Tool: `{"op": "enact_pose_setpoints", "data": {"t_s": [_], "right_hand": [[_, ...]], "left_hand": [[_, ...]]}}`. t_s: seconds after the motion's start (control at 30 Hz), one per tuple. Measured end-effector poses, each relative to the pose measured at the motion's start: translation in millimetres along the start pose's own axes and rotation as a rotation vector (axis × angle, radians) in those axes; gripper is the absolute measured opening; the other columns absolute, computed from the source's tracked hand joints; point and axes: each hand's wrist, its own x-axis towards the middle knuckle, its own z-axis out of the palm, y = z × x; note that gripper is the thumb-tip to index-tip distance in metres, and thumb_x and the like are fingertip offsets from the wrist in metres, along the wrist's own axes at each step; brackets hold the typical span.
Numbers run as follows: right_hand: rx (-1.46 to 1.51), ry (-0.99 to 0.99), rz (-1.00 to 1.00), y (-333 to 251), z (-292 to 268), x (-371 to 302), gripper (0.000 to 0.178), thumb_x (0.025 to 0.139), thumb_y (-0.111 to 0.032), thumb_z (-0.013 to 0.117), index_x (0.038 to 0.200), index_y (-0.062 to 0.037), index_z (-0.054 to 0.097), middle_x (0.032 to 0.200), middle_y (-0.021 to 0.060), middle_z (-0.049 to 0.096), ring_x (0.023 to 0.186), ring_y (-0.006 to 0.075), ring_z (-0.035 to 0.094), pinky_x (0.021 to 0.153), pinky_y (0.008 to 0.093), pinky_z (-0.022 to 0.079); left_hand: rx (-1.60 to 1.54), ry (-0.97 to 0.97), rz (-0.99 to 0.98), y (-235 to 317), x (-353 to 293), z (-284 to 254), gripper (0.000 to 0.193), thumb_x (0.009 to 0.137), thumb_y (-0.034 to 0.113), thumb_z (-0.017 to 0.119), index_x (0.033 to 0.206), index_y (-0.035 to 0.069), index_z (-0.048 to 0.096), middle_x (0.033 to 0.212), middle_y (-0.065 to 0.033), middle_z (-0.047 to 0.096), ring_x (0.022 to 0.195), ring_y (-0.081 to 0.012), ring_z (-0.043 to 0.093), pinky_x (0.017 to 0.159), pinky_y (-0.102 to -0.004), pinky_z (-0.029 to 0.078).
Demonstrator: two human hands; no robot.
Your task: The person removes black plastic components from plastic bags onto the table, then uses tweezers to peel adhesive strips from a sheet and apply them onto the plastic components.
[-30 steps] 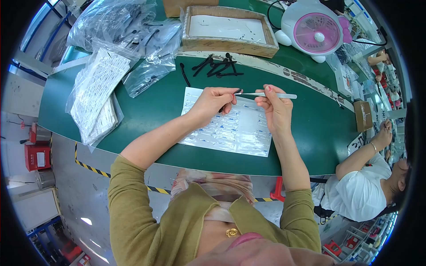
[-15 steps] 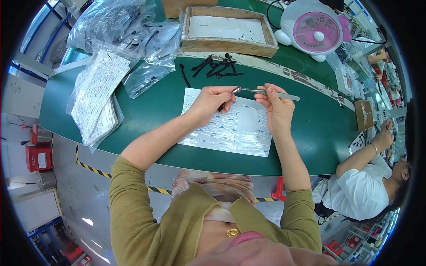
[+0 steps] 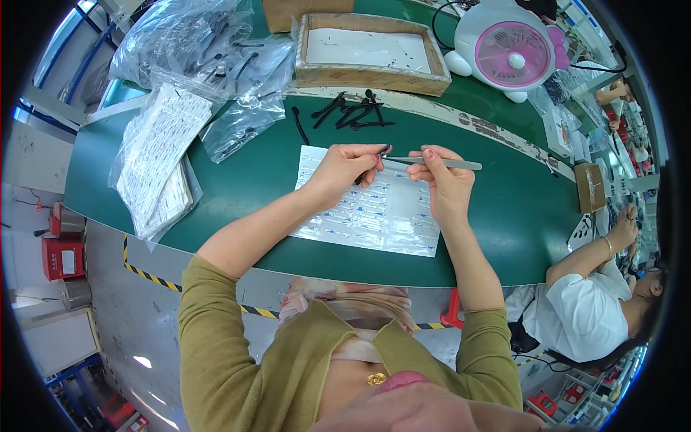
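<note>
My left hand (image 3: pixel 348 171) is pinched on a small black elongated part (image 3: pixel 384 151), whose exact kind I cannot make out. In my right hand (image 3: pixel 445 178) is a pair of silver tweezers (image 3: pixel 461 164), its tip pointing left and meeting or almost meeting the black part. Both hands hover over a white sheet (image 3: pixel 360 230) carrying rows of small pieces with blue marks; its right half shows a bare patch. Just beyond the sheet, several similar black parts (image 3: pixel 353 114) lie in a loose pile, and a single black part (image 3: pixel 300 126) lies apart to their left.
Stacked white sheets in clear plastic (image 3: pixel 162 158) and plastic bags of black parts (image 3: pixel 248 93) lie at the left. A shallow wooden tray (image 3: pixel 371 78) and a white-and-pink fan (image 3: pixel 497 54) stand at the back. Another person (image 3: pixel 586 309) sits at the right, near a small cardboard box (image 3: pixel 590 187).
The tweezers and my right hand have shifted slightly down and left. The black part in my left hand has turned a little, its upper end now dark rather than shiny.
</note>
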Motion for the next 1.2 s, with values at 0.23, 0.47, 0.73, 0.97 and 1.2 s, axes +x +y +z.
{"op": "enact_pose_setpoints", "data": {"t_s": [0.23,0.47,0.73,0.97,1.2], "right_hand": [[-0.018,-0.011,-0.016,0.6,-0.2,-0.6,0.019,0.081,-0.007,0.056,0.092,0.0081,0.056,0.083,0.0203,0.06,0.063,0.0194,0.062,0.056,0.0258,0.052],[-0.021,-0.008,-0.015,0.1,-0.1,-0.5,0.018,0.082,-0.007,0.055,0.093,0.007,0.055,0.084,0.0205,0.06,0.061,0.0197,0.061,0.054,0.0252,0.051],[-0.094,0.029,-0.158,-0.3,2.6,-3.3,0.016,0.083,-0.005,0.052,0.093,0.0071,0.055,0.087,0.0176,0.059,0.069,0.019,0.061,0.062,0.0266,0.051],[-0.86,-0.081,-0.718,-5.3,2.0,-8.1,0.02,0.079,0.005,0.05,0.097,-0.001,0.056,0.077,0.0084,0.052,0.062,0.0153,0.054,0.054,0.0245,0.044],[-1.065,-0.21,-0.908,6.1,3.1,-1.4,0.035,0.059,0.009,0.06,0.091,-0.004,0.06,0.081,0.0061,0.054,0.054,0.0134,0.055,0.043,0.0239,0.044]], "left_hand": [[-0.002,-0.011,-0.002,-0.5,0.8,-0.8,0.023,0.081,0.003,0.047,0.1,-0.001,0.059,0.072,-0.0038,0.056,0.053,-0.0075,0.046,0.047,-0.0217,0.036],[0.005,0.003,-0.027,1.2,0.1,0.4,0.023,0.08,0.003,0.047,0.099,-0.001,0.059,0.071,-0.0038,0.055,0.052,-0.0074,0.045,0.046,-0.0218,0.035],[-0.005,0.014,-0.015,0.7,0.8,-0.2,0.024,0.081,0.003,0.047,0.102,-0.001,0.058,0.071,-0.0036,0.055,0.052,-0.0073,0.046,0.046,-0.0216,0.036],[-0.018,-0.069,0.005,-3.9,0.7,-1.0,0.026,0.081,0.004,0.048,0.104,0.002,0.058,0.072,-0.0009,0.056,0.058,-0.0061,0.046,0.05,-0.0196,0.035],[-0.018,-0.232,-0.016,-1.1,-4.8,1.4,0.026,0.084,0.007,0.05,0.109,0.003,0.056,0.074,-0.0015,0.055,0.061,-0.007,0.047,0.054,-0.0195,0.038]]}}
